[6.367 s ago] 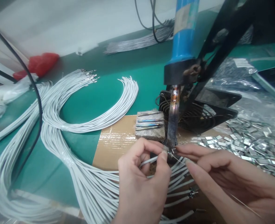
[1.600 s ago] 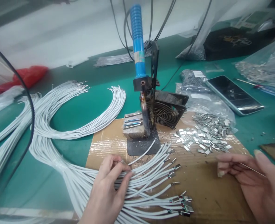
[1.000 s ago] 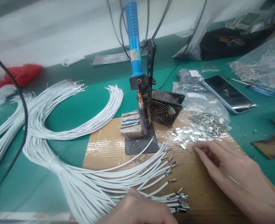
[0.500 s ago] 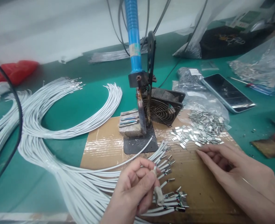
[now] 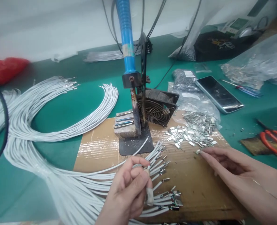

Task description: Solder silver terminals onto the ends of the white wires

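Note:
My left hand (image 5: 130, 189) is closed in a pinch on the end of a white cable, whose tip shows just above the thumb. Pale wrapping covers parts of its fingers. Under and around it fans a bundle of white cables (image 5: 89, 175), many ending in small metal connectors (image 5: 176, 195). Between thumb and forefinger, my right hand (image 5: 243, 178) grips a small metal connector (image 5: 197, 152). This lies at the near edge of a loose pile of silvery connectors (image 5: 192, 129) on the cardboard (image 5: 96, 147).
Behind the hands, a blue-handled soldering iron (image 5: 129, 47) hangs tip down in a stand beside a black fan (image 5: 156, 107). A phone (image 5: 219, 93), plastic bags (image 5: 255, 62) and red-handled scissors (image 5: 273, 142) occupy the right side. More cable coils (image 5: 35, 109) lie left.
A small connector now shows in my right fingertips, near the pile. The whole view has shifted slightly, so things sit further left. My left hand keeps its pinch on the cable.

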A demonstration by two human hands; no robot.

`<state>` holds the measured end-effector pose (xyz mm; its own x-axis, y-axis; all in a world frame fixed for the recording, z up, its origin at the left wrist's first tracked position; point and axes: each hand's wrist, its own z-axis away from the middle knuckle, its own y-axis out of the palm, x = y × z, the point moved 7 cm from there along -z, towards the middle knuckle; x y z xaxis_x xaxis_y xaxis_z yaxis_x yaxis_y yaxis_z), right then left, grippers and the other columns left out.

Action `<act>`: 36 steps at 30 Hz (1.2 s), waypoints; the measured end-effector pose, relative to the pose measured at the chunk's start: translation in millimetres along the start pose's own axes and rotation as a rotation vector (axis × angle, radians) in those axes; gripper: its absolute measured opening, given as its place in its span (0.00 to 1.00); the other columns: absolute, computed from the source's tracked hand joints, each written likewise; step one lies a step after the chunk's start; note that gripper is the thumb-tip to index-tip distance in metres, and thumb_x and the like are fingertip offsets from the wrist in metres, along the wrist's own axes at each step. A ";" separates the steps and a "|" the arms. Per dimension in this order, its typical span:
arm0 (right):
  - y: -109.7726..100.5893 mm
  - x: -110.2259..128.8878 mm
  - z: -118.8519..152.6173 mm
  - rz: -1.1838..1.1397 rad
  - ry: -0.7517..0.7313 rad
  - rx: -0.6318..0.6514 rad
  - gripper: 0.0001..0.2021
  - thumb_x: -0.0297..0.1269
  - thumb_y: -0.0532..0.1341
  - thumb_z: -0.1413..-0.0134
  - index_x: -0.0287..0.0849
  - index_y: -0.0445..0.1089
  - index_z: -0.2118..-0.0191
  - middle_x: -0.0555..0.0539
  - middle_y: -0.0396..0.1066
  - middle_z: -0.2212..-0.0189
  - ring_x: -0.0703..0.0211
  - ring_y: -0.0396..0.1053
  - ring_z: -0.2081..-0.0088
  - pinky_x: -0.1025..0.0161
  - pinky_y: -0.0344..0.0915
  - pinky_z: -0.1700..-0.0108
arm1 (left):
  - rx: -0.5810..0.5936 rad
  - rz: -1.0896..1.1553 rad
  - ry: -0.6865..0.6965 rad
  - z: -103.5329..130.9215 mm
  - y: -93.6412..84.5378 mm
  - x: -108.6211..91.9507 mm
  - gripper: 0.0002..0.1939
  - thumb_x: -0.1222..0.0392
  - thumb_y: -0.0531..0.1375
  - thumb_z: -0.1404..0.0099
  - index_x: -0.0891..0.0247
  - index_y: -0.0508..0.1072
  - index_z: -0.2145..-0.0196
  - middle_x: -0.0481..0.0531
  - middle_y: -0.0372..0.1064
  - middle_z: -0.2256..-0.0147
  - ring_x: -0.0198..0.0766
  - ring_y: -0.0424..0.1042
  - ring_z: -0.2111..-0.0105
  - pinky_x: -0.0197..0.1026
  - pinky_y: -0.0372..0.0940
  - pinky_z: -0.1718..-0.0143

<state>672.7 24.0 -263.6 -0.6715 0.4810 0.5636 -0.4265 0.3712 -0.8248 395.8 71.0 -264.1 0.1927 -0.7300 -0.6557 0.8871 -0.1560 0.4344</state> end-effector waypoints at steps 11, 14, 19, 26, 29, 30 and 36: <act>23.0 -2.5 9.2 -0.239 0.142 0.094 0.21 0.59 0.66 0.56 0.47 0.81 0.67 0.49 0.77 0.78 0.53 0.75 0.77 0.60 0.74 0.72 | 0.056 0.055 -0.033 0.1 -0.9 2.1 0.15 0.51 0.71 0.36 0.67 0.78 0.68 0.48 0.72 0.76 0.18 0.46 0.87 0.26 0.41 0.86; 32.1 5.9 21.0 -0.396 0.146 0.119 0.22 0.59 0.68 0.55 0.45 0.81 0.63 0.48 0.79 0.77 0.53 0.78 0.75 0.64 0.79 0.70 | 0.077 0.067 -0.047 0.6 0.9 0.8 0.15 0.52 0.70 0.35 0.68 0.78 0.69 0.48 0.71 0.77 0.19 0.45 0.86 0.27 0.38 0.85; 40.3 46.8 39.7 -0.638 0.067 0.243 0.16 0.53 0.71 0.51 0.45 0.79 0.69 0.49 0.77 0.80 0.58 0.76 0.79 0.71 0.76 0.75 | 0.090 0.061 -0.059 1.7 2.4 -2.2 0.15 0.52 0.70 0.35 0.68 0.78 0.69 0.47 0.69 0.77 0.19 0.45 0.85 0.28 0.39 0.84; 58.0 94.5 62.6 -0.792 0.035 0.582 0.13 0.49 0.70 0.44 0.45 0.83 0.62 0.49 0.75 0.78 0.63 0.70 0.80 0.74 0.69 0.78 | 0.097 0.040 -0.048 1.7 2.0 -3.2 0.15 0.52 0.69 0.34 0.68 0.77 0.69 0.45 0.66 0.78 0.21 0.44 0.84 0.29 0.40 0.82; 58.6 102.4 65.7 -0.832 -0.002 0.610 0.10 0.47 0.69 0.43 0.48 0.84 0.61 0.49 0.76 0.73 0.66 0.67 0.79 0.75 0.66 0.79 | 0.095 0.029 -0.036 1.4 3.0 -3.8 0.16 0.51 0.71 0.35 0.67 0.76 0.69 0.45 0.65 0.78 0.21 0.44 0.84 0.30 0.39 0.82; 58.5 103.5 65.8 -0.836 -0.004 0.612 0.10 0.47 0.69 0.43 0.49 0.84 0.61 0.49 0.76 0.73 0.66 0.66 0.79 0.75 0.66 0.79 | 0.092 0.022 -0.032 1.5 3.4 -4.2 0.16 0.51 0.71 0.36 0.67 0.76 0.70 0.44 0.65 0.78 0.21 0.44 0.84 0.30 0.39 0.82; 56.7 108.1 62.7 -0.816 -0.022 0.604 0.12 0.49 0.68 0.41 0.49 0.85 0.60 0.48 0.77 0.72 0.65 0.66 0.79 0.73 0.64 0.80 | 0.075 -0.044 0.006 2.7 5.3 -7.5 0.19 0.50 0.71 0.36 0.67 0.72 0.71 0.44 0.64 0.77 0.22 0.44 0.82 0.31 0.39 0.80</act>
<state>537.9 47.2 -252.2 -0.0469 0.2431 0.9689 -0.9907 0.1130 -0.0763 398.0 73.8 -255.2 0.1573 -0.7172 -0.6789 0.8610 -0.2370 0.4499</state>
